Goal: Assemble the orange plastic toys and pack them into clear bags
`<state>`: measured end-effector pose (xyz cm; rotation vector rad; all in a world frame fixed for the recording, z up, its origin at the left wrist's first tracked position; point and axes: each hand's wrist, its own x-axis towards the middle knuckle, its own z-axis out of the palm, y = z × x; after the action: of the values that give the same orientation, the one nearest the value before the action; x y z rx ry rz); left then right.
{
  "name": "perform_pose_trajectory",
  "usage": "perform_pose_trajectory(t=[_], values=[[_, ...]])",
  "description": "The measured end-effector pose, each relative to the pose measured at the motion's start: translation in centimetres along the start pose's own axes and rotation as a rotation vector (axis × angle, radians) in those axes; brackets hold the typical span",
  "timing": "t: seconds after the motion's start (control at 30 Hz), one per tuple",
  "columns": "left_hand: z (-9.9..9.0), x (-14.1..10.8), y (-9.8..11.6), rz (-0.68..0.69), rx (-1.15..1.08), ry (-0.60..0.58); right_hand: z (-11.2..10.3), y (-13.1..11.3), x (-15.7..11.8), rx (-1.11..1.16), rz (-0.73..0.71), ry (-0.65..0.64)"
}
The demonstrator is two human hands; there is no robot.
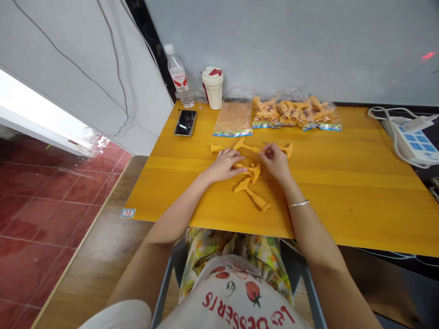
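Several orange plastic toy hammers lie on the table in front of me. My left hand (pixel 226 165) rests with fingers apart over the handle of one orange toy hammer (pixel 254 172), whose head shows to the right of the thumb. My right hand (pixel 275 160) is curled in a pinch beside it; what is between the fingertips cannot be made out. Orange pieces show on both sides of the right hand: a hammer (pixel 240 144) to the left and a hammer head (pixel 288 150) to the right. Nearer me lies another toy hammer (pixel 252 194), untouched.
Along the back of the table (pixel 343 192) stand a water bottle (pixel 180 80) and a lidded cup (pixel 213 89). A phone (pixel 185 122), a flat clear bag (pixel 233 118) and bags of orange pieces (pixel 295 110) lie there. A power strip (pixel 416 144) with cables is at right.
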<state>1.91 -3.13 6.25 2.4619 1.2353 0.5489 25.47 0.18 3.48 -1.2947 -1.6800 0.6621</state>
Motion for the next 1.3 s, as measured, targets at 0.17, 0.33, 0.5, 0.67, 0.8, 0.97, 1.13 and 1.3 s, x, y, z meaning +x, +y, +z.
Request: perform_pose_trajectory(t=[0.17,0.33,0.5,0.67,0.8,0.97,1.13,1.3], values=[[0.7,0.8,0.3,-0.093,-0.391,0.279,0.7,-2.5,-0.4,0.411,0.101,-0.009],[0.8,1.3,1.9,-0.052,-0.732,0.439,3.0,-5.7,-2.4,0.511,0.057,-0.289],[0.0,1.4,1.6,-0.132,-0.346,0.534,2.0,-4.5,-1.9,0.427,0.042,-0.169],[1.0,1.8,0.7,-0.185,0.114,0.243,0.4,-1.1,-0.1,0.358,0.132,0.063],[2.3,2.2,0.1,-0.146,0.164,0.111,1.2,-0.2,-0.1,0.269,0.106,-0.002],[1.1,1.9,0.4,-0.085,0.141,0.108,2.1,-0.5,-0.7,0.194,0.046,-0.135],[-0.2,-0.1,4.1,0.304,-0.001,-0.058,1.5,0.1,-0.3,0.172,0.033,-0.068],[1.6,-1.2,6.7,0.486,-0.008,-0.346,1.0,1.1,0.3,0.164,0.064,-0.010]])
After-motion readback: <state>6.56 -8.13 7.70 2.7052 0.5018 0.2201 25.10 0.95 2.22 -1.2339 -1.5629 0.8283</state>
